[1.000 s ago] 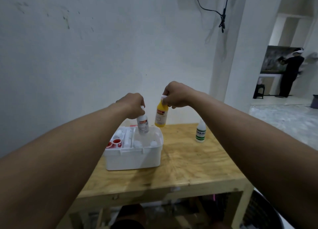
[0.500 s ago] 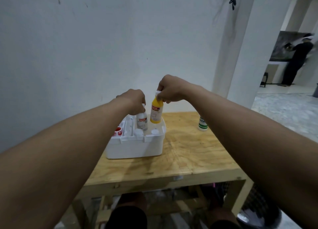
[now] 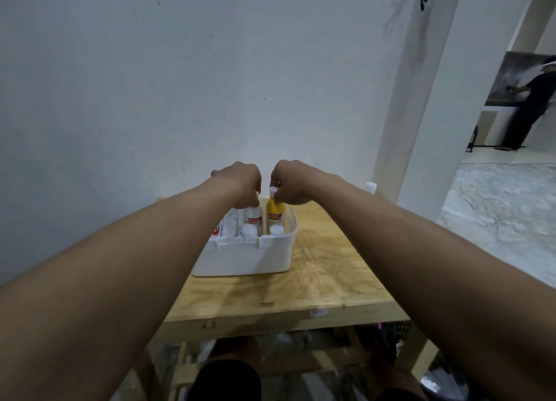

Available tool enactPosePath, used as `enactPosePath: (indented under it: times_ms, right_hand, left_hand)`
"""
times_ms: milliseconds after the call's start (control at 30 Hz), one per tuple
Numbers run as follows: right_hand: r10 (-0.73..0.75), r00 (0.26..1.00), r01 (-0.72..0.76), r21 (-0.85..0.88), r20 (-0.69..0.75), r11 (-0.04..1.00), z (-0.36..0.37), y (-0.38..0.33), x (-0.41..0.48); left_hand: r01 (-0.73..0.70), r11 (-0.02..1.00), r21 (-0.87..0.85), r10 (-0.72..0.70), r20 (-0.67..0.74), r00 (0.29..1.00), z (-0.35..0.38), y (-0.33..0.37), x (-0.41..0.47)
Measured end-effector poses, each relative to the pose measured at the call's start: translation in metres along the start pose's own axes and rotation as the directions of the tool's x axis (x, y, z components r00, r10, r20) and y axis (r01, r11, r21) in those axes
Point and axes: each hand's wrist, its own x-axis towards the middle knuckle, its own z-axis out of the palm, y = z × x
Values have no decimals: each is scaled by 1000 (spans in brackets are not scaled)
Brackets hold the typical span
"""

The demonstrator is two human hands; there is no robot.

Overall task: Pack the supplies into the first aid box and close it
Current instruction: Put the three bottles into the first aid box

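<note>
A white first aid box (image 3: pixel 240 259) stands open on the wooden table (image 3: pixel 325 280). My left hand (image 3: pixel 240 181) grips the top of a clear bottle with a red label (image 3: pixel 252 217), which stands upright inside the box. My right hand (image 3: pixel 288 184) pinches the white cap of a yellow bottle (image 3: pixel 275 211), set upright beside it in the box. Two white caps (image 3: pixel 248 229) of other bottles show in front of them. A red and white item (image 3: pixel 216 229) sits at the box's left end. No lid is visible.
A white-capped bottle (image 3: pixel 371 187) stands on the table behind my right forearm, mostly hidden. The wall is just behind the table. A person stands in the far room at the right. My knees show beneath the table's front edge.
Both hands have lowered their bottles down into the box; the bottles hung above it a second ago. The camera has tilted downward.
</note>
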Motion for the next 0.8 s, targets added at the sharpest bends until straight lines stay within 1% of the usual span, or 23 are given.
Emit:
enactPosePath:
  times_ms: [233, 433, 667, 800]
  right_hand:
    - [1, 1000, 0, -26, 31, 1000, 12, 4, 0]
    - [-4, 1000, 5, -23, 21, 1000, 13, 7, -1]
    - [15, 1000, -15, 28, -18, 1000, 9, 15, -5]
    - [59, 997, -56, 55, -46, 997, 4, 28, -13]
  left_hand:
    - [7, 1000, 9, -7, -14, 1000, 3, -4, 0]
    - [0, 1000, 9, 1, -28, 1000, 4, -4, 0]
    - [21, 1000, -20, -22, -31, 999, 7, -10, -6]
    - [29, 998, -60, -32, -52, 998, 4, -13, -18]
